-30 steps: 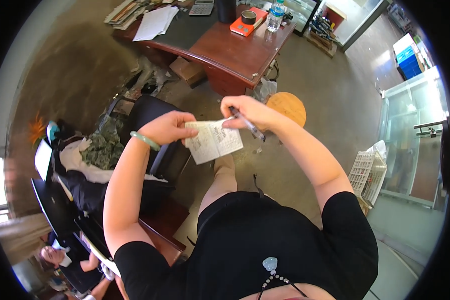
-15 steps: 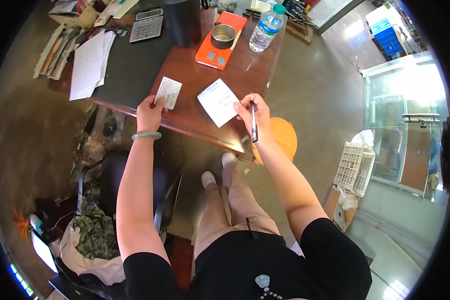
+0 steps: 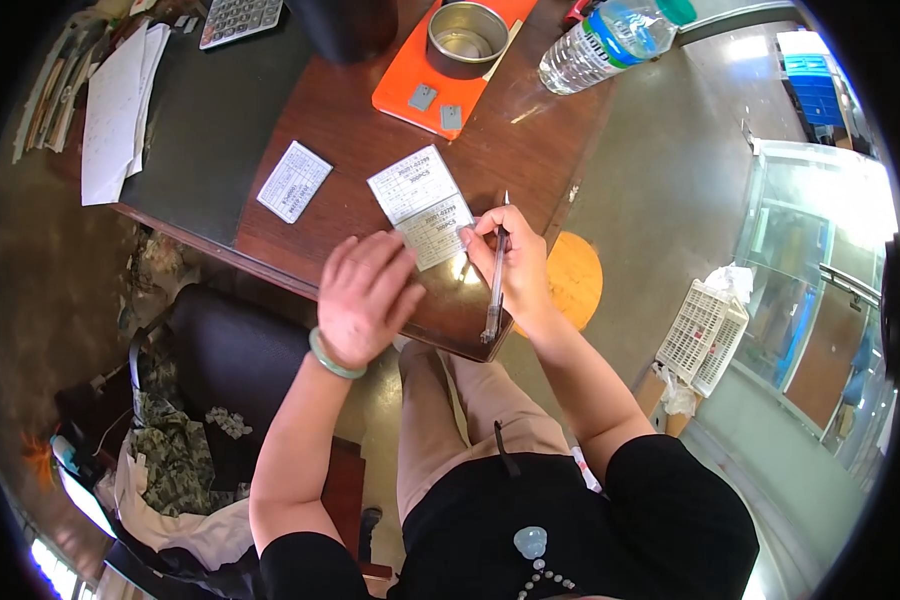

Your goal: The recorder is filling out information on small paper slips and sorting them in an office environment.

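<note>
My right hand (image 3: 511, 262) grips a clear-barrelled pen (image 3: 497, 285), its tip pointing away from me. Thumb and index finger of that hand also pinch the right edge of a white printed label sheet (image 3: 422, 190), creased across the middle, just over the table. Beside the sheet's lower left corner is my left hand (image 3: 365, 292), empty, fingers apart and slightly blurred, with a pale green bangle on the wrist. A small stack of printed labels (image 3: 295, 181) lies on the wood to the left.
An orange-red case (image 3: 410, 90) carries a metal cup (image 3: 465, 40) and two small grey pieces. Right of it is a water bottle (image 3: 610, 48); a dark cylinder (image 3: 345, 25) and calculator (image 3: 240, 20) stand farther left. Papers (image 3: 115, 120) lie at the left. A round stool (image 3: 575, 285) is beyond the table corner.
My left hand has let go of the small labels, left them on the table and moved right and nearer. The sheet in my right hand now shows bold printing. My view has come closer.
</note>
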Motion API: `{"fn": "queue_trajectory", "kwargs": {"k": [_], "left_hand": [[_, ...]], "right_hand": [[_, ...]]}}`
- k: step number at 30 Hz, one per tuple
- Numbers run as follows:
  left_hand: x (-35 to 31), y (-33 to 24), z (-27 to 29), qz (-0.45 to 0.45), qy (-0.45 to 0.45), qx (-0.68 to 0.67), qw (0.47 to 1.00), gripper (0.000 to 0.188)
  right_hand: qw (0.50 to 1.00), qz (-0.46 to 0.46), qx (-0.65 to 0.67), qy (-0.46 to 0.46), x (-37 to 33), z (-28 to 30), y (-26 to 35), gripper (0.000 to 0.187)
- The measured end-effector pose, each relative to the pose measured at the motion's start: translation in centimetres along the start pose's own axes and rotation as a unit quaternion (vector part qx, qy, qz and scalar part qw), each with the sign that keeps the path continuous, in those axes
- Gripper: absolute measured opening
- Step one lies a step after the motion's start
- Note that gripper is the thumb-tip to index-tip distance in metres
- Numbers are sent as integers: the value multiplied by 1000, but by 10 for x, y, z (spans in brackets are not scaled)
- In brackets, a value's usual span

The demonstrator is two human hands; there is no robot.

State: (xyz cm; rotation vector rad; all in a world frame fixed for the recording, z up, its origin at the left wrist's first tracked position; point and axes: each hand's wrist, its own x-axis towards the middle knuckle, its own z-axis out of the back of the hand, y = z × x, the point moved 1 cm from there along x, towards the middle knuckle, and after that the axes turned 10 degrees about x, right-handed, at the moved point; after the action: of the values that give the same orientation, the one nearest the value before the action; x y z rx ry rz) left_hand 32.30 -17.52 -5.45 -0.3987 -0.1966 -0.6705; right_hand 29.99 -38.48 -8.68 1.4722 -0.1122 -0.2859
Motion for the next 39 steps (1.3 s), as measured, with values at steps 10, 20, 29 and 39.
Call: {"fn": "queue_trajectory", "kwargs": {"k": [10, 20, 29, 39], "left_hand": [[-2, 2, -18, -33, 58, -9, 998, 40], [13, 21, -18, -64, 25, -5, 998, 43], [17, 49, -12, -115, 33, -2, 993, 42], [18, 48, -15, -116, 43, -9, 992, 41]], "right_hand": [[995, 51, 73, -35, 20, 40, 9, 27], [981, 84, 175, 4, 45, 21, 23, 51], [979, 90, 183, -18, 42, 4, -4, 36], [981, 93, 169, -12, 41, 1, -5, 20]]}}
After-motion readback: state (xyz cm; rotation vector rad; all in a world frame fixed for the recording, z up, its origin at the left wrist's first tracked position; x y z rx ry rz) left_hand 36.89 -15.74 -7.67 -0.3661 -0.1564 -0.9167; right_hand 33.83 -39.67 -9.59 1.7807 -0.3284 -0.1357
